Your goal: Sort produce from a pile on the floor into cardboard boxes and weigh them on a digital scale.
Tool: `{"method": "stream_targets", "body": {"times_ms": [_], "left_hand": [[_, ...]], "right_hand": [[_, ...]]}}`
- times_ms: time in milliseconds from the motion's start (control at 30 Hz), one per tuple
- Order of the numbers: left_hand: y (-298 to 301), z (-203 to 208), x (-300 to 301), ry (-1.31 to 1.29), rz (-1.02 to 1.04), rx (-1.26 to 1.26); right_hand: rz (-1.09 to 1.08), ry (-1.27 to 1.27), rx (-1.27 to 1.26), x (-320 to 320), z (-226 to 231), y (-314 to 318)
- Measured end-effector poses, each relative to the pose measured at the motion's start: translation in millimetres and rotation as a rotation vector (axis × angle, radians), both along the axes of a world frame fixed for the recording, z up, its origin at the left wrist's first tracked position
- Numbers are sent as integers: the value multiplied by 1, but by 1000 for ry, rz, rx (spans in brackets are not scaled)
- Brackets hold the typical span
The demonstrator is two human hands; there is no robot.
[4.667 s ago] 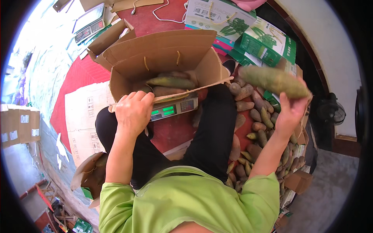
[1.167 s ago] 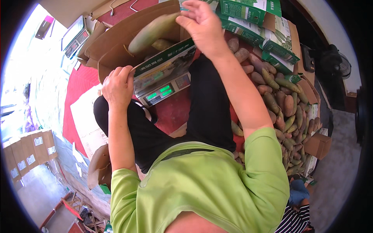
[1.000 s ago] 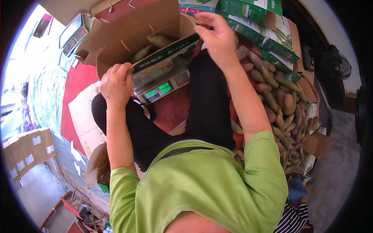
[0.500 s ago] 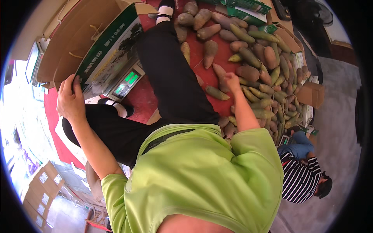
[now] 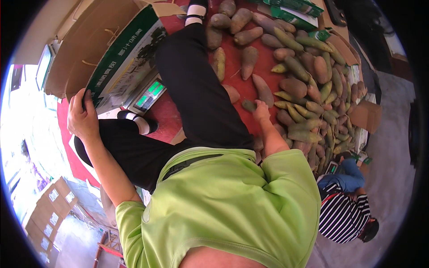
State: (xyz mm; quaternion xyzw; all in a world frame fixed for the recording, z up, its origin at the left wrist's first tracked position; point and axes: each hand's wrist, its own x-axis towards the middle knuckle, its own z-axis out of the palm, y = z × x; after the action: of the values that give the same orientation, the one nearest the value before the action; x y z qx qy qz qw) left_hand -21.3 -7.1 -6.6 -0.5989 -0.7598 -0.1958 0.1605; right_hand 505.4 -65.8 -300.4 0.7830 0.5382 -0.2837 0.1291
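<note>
Reaching lower over the red cloth (image 5: 229,50), the right hand (image 5: 262,110) has moved from beside a pinkish radish (image 5: 262,89) onto a small green radish (image 5: 248,105), while the left hand (image 5: 83,117) stays on the box. That green radish, smooth and blunt-tipped, lies at the near-left edge of the heap (image 5: 308,67); the right fingers are curled around its near end, which they hide. Well apart from it, the left hand is clamped on the corner of the cardboard box (image 5: 129,56), thumb and fingers pinching the stiff edge. Glossy green-and-white print covers the box's near wall; its inner board is plain matt brown, with yellow cord loops (image 5: 90,63). Against that wall stands a scale (image 5: 149,95) with a lit green display. Radishes in the heap are tapered or stubby, some dusty pink-brown, others yellowish green.
</note>
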Motion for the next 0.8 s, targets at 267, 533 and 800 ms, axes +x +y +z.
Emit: {"method": "stream_targets", "body": {"times_ms": [267, 533, 800], "left_hand": [[4, 5, 11, -2, 4, 25], [5, 13, 11, -39, -3, -4], [2, 14, 8, -36, -44, 4]], "right_hand": [[297, -102, -150, -28, 8, 3], [508, -165, -281, -32, -16, -41], [266, -22, -129, -35, 5, -28]]}}
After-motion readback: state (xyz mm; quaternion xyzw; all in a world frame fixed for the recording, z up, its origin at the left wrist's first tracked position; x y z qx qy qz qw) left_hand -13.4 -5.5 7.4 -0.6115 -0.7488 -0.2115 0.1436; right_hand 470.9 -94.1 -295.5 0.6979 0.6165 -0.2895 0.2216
